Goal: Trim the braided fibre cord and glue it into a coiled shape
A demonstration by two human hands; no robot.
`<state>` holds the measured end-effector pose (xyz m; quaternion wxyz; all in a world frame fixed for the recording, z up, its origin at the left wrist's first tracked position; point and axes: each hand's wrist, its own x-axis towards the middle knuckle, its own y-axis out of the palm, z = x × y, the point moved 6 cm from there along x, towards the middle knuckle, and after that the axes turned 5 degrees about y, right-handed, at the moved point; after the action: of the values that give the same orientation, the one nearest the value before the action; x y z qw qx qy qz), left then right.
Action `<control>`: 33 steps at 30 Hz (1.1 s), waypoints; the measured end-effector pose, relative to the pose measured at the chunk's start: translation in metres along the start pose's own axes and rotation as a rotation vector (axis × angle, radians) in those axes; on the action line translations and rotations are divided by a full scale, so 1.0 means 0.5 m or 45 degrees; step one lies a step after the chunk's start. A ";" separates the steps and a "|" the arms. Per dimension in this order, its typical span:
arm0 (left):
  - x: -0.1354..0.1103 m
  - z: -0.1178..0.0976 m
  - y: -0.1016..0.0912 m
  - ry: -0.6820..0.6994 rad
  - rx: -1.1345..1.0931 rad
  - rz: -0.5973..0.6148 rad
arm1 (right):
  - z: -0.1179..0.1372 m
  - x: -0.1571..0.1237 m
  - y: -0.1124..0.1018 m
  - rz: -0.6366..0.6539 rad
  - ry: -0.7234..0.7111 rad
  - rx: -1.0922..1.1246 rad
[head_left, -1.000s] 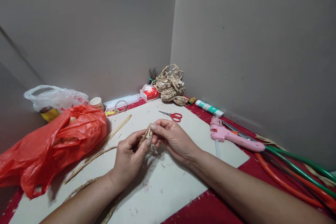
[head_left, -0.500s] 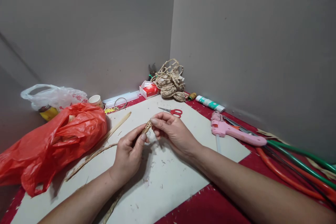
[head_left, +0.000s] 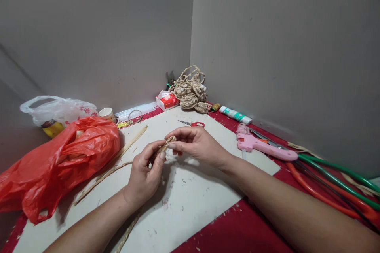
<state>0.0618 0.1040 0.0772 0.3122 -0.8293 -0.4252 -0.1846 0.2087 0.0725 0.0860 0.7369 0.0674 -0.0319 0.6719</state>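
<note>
Both my hands meet over the middle of a pale board (head_left: 192, 205). My left hand (head_left: 145, 176) is closed, its thumb and fingers pinching a twisted braid of dry straw (head_left: 165, 146). My right hand (head_left: 196, 145) is closed too, with its fingertips pinching the far end of the same braid. The braid's tail runs under my left forearm toward the near edge. Loose straw strips (head_left: 103, 178) lie on the board to the left of my left hand.
A red plastic bag (head_left: 59, 162) bulges at the left, with a white bag (head_left: 56, 108) and a paper cup (head_left: 106, 113) behind it. Red scissors (head_left: 194, 123), a pink glue gun (head_left: 264, 146), a glue tube (head_left: 236, 115), coiled straw pieces (head_left: 190, 91) and red and green tubes (head_left: 335, 189) lie around. Grey walls close the corner.
My right hand has turned and lowered, bending the braid's tip over toward the right. My left hand has kept its pinch and shifted slightly. The view has drifted a little.
</note>
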 end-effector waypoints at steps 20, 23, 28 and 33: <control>0.015 -0.017 -0.017 0.282 0.471 -0.046 | 0.038 -0.006 -0.009 0.023 -0.215 -0.399; 0.011 -0.011 -0.007 0.464 0.590 0.090 | 0.056 -0.015 -0.011 0.030 -0.457 -0.793; -0.002 0.005 0.009 0.611 0.773 0.309 | 0.050 -0.036 0.011 0.140 -0.538 -1.255; -0.009 0.007 0.017 0.674 0.863 0.393 | 0.039 -0.042 0.027 0.236 -0.385 -1.339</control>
<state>0.0663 0.1000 0.0691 0.6877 -0.6582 -0.2386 -0.1919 0.1941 0.0500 0.1033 0.5962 -0.2169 -0.4744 0.6103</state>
